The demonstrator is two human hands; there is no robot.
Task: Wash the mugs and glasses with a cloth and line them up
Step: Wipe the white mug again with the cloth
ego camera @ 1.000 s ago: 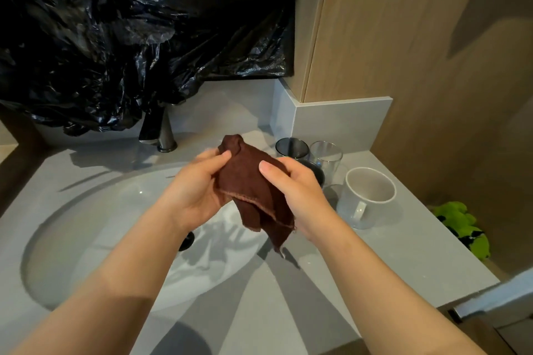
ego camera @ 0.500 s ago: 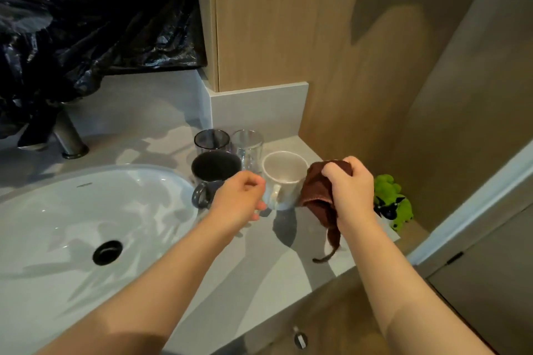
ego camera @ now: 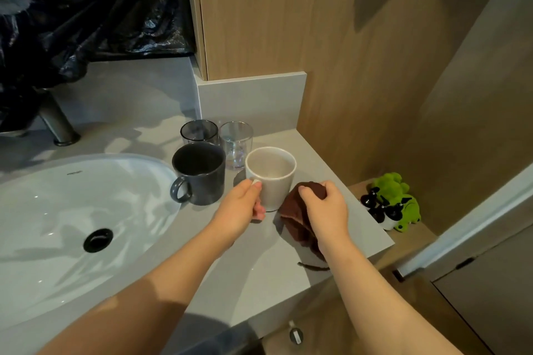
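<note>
We take the pale beige ceramic mug (ego camera: 271, 179) as the clock centre, with 12 o'clock pointing away from the person. The mug stands upright on the grey stone countertop (ego camera: 259, 268), and its handle points to about 7 o'clock.

The left hand (ego camera: 240, 206) grips this handle. Its fingers are curled closed around it, and the thumb lies on top, near the rim.

The right hand (ego camera: 326, 207) sits at 4 o'clock and holds the dark brown fabric cloth (ego camera: 294, 215). Its fingers are curled over the bunched upper part. The rest of the cloth hangs below the palm, and one trailing end lies on the countertop. The cloth is just beside the mug wall, and we cannot tell whether the two touch.

We note the other vessels as follows:
- The dark grey ceramic mug (ego camera: 199, 173) stands upright at 9 o'clock, just beside the pale mug. Its handle faces the white oval sink basin (ego camera: 57, 210).
- The clear glass tumbler (ego camera: 236, 144) stands at 11 o'clock, close behind both mugs.
- The smoked grey glass tumbler (ego camera: 199, 131) stands at 10 o'clock, directly behind the dark mug and beside the clear tumbler.

The basin lies at 8 to 9 o'clock, with its round black drain (ego camera: 97, 240) visible. A metal tap base (ego camera: 59, 124) stands at 10 o'clock, under crumpled black plastic sheeting (ego camera: 86, 8). A green plush toy (ego camera: 395, 199) lies at 3 o'clock, beyond the counter edge
</note>
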